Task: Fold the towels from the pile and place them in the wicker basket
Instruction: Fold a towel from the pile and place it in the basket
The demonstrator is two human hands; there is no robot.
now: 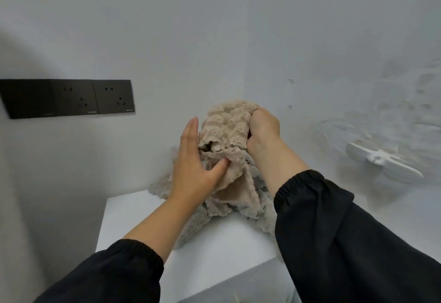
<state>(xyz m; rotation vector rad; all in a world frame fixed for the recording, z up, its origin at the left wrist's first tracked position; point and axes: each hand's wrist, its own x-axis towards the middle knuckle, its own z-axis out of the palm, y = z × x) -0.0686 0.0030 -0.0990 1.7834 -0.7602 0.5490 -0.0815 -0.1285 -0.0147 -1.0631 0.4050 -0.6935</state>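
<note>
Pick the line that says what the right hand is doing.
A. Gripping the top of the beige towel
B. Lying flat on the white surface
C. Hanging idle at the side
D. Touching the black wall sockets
A: the right hand has its fingers curled into the bunched top of the beige towel, well away from the sockets.

The towel [229,121] is thick beige cloth, soft and nubby, with a bumpy, ridged pile. The table top [133,221] is smooth, matt white. The socket panel [69,98] looks like dark plastic with a faint sheen. The sleeves [346,231] are matt black cloth.
</note>
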